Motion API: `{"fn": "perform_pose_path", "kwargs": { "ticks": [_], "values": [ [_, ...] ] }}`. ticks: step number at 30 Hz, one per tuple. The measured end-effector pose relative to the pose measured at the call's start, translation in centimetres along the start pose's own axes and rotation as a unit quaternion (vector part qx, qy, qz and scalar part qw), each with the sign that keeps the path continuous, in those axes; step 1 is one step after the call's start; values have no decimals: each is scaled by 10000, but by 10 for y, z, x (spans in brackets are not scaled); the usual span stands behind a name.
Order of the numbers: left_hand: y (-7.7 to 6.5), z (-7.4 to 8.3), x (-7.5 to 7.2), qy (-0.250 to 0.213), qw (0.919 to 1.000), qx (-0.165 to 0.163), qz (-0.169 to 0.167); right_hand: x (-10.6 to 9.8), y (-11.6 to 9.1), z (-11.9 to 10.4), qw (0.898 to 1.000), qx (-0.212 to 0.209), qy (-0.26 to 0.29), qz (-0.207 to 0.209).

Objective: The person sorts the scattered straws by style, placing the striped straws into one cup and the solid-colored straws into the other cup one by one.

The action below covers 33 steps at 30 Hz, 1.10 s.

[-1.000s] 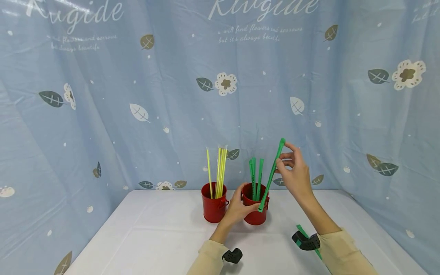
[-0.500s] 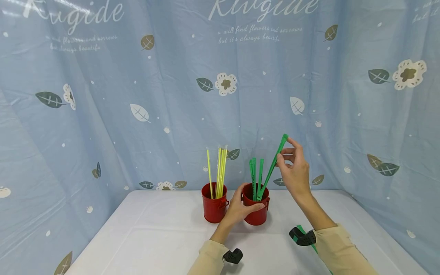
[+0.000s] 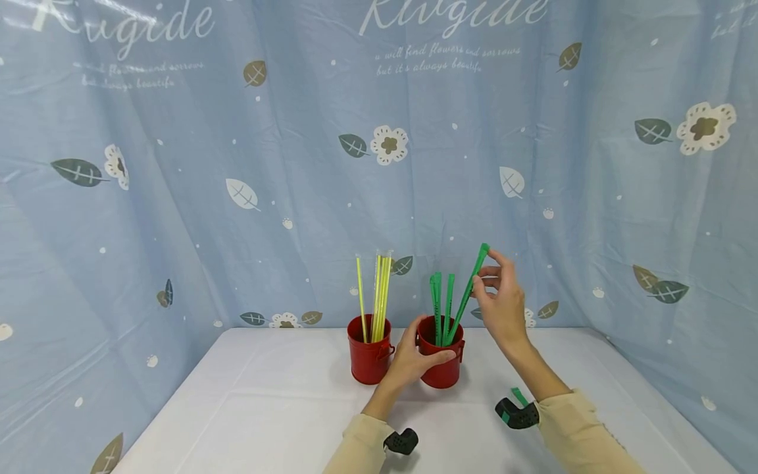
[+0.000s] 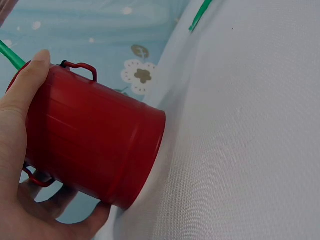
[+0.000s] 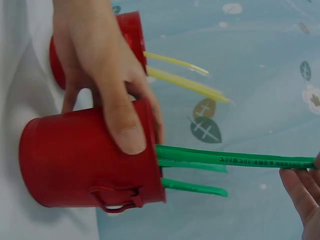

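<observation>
My left hand (image 3: 412,359) grips the right-hand red metal bucket (image 3: 441,375) round its side, thumb across the front near the rim. In the left wrist view that bucket (image 4: 100,140) shows its small side handles. Several green-wrapped straws (image 3: 437,306) stand in it. Above and to the right, my right hand (image 3: 500,303) pinches another green-wrapped straw (image 3: 472,286) near its top; the straw leans, its lower end inside the bucket's mouth. The right wrist view shows dark print on this straw (image 5: 240,159), with only fingertips (image 5: 300,192) visible at the edge.
A second red bucket (image 3: 368,365) stands just left, holding several yellow straws (image 3: 383,296) in clear wrapping. One more green-wrapped straw (image 3: 519,396) lies on the white table (image 3: 266,408), partly hidden by the right wrist camera. A blue patterned curtain (image 3: 308,197) hangs behind.
The green-wrapped straw in my right hand went from in front of the bucket to over its mouth, then its lower end came down inside. My left hand kept its hold on the bucket.
</observation>
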<state>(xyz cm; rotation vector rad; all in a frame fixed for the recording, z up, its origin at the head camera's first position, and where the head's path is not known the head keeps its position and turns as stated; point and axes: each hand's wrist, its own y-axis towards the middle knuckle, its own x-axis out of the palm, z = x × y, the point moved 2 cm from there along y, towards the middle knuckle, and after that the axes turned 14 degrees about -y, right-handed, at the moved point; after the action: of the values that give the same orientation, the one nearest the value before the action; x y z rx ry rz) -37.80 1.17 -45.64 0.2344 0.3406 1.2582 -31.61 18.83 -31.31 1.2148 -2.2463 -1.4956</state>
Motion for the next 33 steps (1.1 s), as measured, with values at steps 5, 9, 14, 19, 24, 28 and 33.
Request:
{"fn": "perform_pose_path", "kwargs": {
  "ticks": [5,9,14,19,24,28,33],
  "values": [
    [0,1,0,-22,10000,-21,8,7,-7,6,9999,43,-4,-113],
    [-1,2,1,13,10000,-35,19,14,-12,16,9997,73,-33,-228],
    [-1,3,1,37,10000,-5,14,18,-18,21,9991,115,-37,-418],
    [0,3,1,32,10000,15,-22,22,-23,25,9985,108,-198,-508],
    [0,2,0,39,10000,54,-28,26,-28,29,9977,73,-378,-553],
    [1,1,0,49,10000,50,-22,29,-31,34,9969,122,-491,-608],
    [1,0,-1,55,10000,19,-4,31,-35,36,9954,219,-620,-696]
  ]
}}
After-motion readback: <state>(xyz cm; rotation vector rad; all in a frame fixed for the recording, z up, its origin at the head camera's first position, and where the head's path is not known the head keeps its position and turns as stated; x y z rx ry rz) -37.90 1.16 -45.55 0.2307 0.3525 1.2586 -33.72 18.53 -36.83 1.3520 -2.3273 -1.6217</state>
